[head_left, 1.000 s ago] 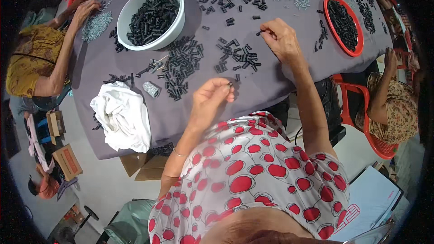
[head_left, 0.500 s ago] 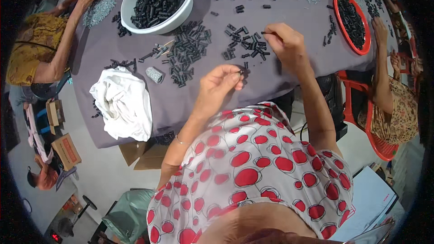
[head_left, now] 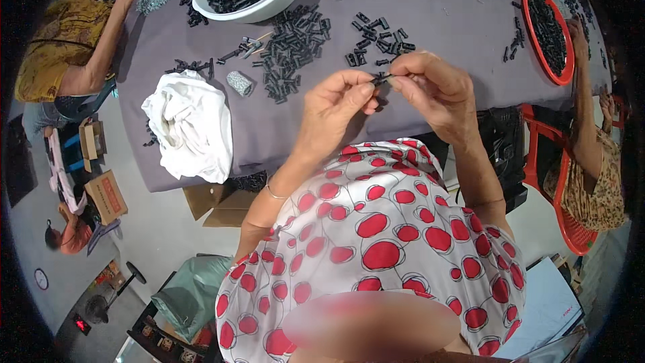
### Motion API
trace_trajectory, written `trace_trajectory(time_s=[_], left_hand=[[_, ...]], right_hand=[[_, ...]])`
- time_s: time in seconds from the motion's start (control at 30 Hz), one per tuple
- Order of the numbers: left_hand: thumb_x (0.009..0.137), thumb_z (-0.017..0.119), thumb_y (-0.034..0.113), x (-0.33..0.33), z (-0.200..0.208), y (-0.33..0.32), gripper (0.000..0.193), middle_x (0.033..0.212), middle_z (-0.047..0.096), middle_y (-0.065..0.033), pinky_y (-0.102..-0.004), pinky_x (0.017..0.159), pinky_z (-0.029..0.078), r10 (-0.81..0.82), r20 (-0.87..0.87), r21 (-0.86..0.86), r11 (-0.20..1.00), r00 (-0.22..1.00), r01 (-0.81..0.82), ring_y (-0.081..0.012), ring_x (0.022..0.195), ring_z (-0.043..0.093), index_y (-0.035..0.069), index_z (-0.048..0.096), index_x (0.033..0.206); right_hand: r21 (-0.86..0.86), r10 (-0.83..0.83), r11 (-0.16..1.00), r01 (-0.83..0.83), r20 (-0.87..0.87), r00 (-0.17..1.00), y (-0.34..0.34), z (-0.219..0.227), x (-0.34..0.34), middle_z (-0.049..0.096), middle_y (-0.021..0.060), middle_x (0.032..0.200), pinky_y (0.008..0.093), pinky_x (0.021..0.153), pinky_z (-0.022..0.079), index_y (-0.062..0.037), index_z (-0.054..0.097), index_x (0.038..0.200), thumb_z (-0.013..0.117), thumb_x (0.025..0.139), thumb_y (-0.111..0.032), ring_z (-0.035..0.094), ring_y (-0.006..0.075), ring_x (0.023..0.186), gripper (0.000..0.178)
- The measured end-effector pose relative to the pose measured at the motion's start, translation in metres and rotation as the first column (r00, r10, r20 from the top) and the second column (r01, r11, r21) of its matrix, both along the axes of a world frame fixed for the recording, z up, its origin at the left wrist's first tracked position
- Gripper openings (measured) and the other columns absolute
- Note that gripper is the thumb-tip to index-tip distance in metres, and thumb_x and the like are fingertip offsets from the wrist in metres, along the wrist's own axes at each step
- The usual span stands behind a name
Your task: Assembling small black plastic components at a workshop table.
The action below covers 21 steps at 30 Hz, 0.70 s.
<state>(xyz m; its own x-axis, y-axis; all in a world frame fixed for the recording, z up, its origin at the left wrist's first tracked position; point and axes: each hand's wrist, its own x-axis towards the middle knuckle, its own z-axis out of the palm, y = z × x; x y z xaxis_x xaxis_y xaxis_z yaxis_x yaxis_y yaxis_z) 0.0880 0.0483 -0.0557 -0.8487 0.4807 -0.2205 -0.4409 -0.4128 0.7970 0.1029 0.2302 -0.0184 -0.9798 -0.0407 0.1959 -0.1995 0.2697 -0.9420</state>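
My left hand (head_left: 332, 109) and my right hand (head_left: 437, 94) meet in front of my body, just above the near part of the cloth-covered table. Between their fingertips is a small black plastic part (head_left: 381, 81), pinched from both sides; its exact shape is mostly covered. Just beyond the fingers lies a loose group of short black tubular parts (head_left: 383, 42). To its left spreads a denser heap of similar dark parts (head_left: 293, 46), with a few thin sticks (head_left: 257, 47) at its edge.
A white basin (head_left: 265, 12) full of black parts stands behind the heap. Left are a speckled grey cylinder (head_left: 239, 83) and a bundled white cloth (head_left: 191, 128). A red-rimmed oval tray (head_left: 563, 79) holds more parts at right. Other people's arms reach in at both sides.
My right hand has come left and toward me from the loose group, meeting my left hand at the fingertips. The whole view has shifted, so the table sits higher.
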Motion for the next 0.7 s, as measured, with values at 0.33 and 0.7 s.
trace_trajectory(time_s=[0.33,0.7], left_hand=[[0.091,0.058,0.011,0.006,0.015,0.002,0.017,0.084,0.061,-0.0029,-0.0211,0.068,0.048,0.027,-0.117,-0.185,0.981,0.993,-0.049,-0.0071,0.073,0.056,-0.003,0.059,0.101],[0.089,0.059,0.007,0.011,0.009,0.006,0.012,0.081,0.056,-0.001,-0.0204,0.063,0.043,0.025,-0.356,-0.439,0.878,0.934,-0.191,-0.0062,0.07,0.051,-0.002,0.059,0.097]], right_hand=[[0.09,0.006,0.996,0.008,-0.156,0.988,-0.004,-0.002,0.001,0.061,0.0073,0.074,0.0277,0.055,0.046,-0.0026,0.059,0.086,0.065,0.074,0.003,0.059,0.0185,0.062,0.015],[0.095,-0.007,0.995,0.004,0.031,1.0,-0.004,0.003,0.001,0.059,0.0075,0.071,0.0288,0.054,0.045,-0.0025,0.056,0.083,0.065,0.076,-0.001,0.059,0.0181,0.061,0.011]])
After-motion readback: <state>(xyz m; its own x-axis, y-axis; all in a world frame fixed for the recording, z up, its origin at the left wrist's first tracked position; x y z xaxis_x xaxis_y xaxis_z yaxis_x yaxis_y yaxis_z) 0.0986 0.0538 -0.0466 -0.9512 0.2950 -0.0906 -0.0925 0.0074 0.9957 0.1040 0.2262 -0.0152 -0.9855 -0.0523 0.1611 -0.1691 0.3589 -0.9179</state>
